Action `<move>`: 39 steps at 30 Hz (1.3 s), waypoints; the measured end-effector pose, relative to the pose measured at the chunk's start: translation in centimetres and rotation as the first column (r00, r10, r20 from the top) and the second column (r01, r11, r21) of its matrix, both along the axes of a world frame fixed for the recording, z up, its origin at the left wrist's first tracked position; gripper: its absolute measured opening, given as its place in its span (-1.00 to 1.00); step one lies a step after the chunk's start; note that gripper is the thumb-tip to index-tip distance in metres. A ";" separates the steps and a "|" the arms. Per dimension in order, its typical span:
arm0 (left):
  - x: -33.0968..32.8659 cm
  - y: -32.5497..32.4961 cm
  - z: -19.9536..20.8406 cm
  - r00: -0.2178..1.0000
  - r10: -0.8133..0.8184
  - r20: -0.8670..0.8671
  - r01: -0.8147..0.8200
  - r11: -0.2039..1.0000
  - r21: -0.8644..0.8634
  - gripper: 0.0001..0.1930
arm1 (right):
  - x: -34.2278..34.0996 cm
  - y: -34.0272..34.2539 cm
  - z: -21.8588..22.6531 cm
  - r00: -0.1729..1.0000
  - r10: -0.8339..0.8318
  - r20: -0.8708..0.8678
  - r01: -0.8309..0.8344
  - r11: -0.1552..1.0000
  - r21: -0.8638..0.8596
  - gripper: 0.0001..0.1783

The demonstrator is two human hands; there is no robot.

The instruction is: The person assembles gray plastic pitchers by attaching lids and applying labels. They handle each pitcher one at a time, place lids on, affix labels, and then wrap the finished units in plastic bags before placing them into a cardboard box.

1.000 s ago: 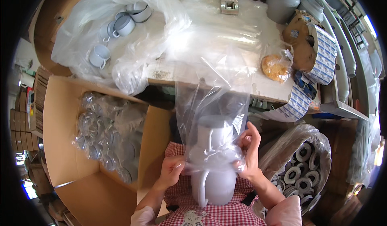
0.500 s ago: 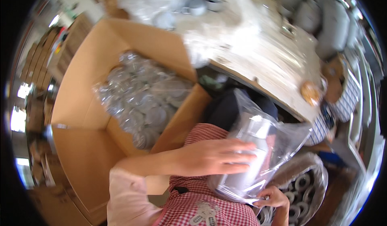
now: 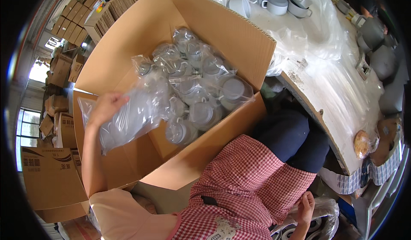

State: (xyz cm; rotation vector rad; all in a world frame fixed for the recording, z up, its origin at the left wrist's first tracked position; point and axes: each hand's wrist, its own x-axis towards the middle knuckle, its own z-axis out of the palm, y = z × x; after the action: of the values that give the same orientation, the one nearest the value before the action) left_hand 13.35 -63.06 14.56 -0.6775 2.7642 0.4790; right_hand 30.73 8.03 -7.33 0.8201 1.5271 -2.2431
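My left hand (image 3: 109,107) is closed on the gathered end of a clear plastic bag (image 3: 132,122) inside the open carton (image 3: 222,37). A pale grey, bottle-like piece shows blurred through the bag's far part. Beside it lie several bagged grey vacuum jugs (image 3: 203,114) with round tops and handles. By my right thigh, my right hand (image 3: 305,206) is raised with its fingers curled in, and nothing shows in it. Just below that hand is a plastic-lined container (image 3: 329,210) of grey ring-shaped parts.
A worktable (image 3: 312,86) covered in plastic film stands at the right. Grey cup-like parts (image 3: 276,4) lie on it at the back, and larger grey bodies (image 3: 372,32) at its far right. Stacked cartons (image 3: 47,171) and flat cardboard (image 3: 122,9) are on the left.
The bagged grey piece has gone from my lap leftward into the carton, carried by my left hand. My right hand has let go of the bag. The view has shifted.
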 end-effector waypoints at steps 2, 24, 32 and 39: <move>1.6 -5.3 -6.5 0.985 -0.005 0.173 0.015 0.998 -0.057 -0.60 | -1.1 -0.3 -0.1 0.998 0.018 -0.054 -0.022 0.997 -0.074 -0.83; -3.4 12.2 -26.5 0.992 -0.117 0.041 0.107 0.975 0.195 -0.56 | -0.5 36.8 12.2 0.886 -0.444 -0.131 -0.150 -0.543 0.826 0.10; -3.0 12.6 -15.0 0.897 -0.406 -0.176 0.372 0.907 -0.200 -0.49 | -0.5 43.1 13.5 0.897 -0.394 0.202 -0.221 -0.004 0.975 0.23; -6.2 24.0 -12.5 0.376 -0.739 -0.560 0.585 0.657 -0.475 -0.82 | 1.1 32.4 19.9 0.903 -0.180 -0.390 0.256 -0.502 0.826 -0.25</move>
State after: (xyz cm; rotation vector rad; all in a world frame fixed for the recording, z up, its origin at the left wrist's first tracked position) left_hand 7.10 -39.05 2.10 0.8876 3.4625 0.2967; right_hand 31.80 40.46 12.56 1.5159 3.5382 0.0681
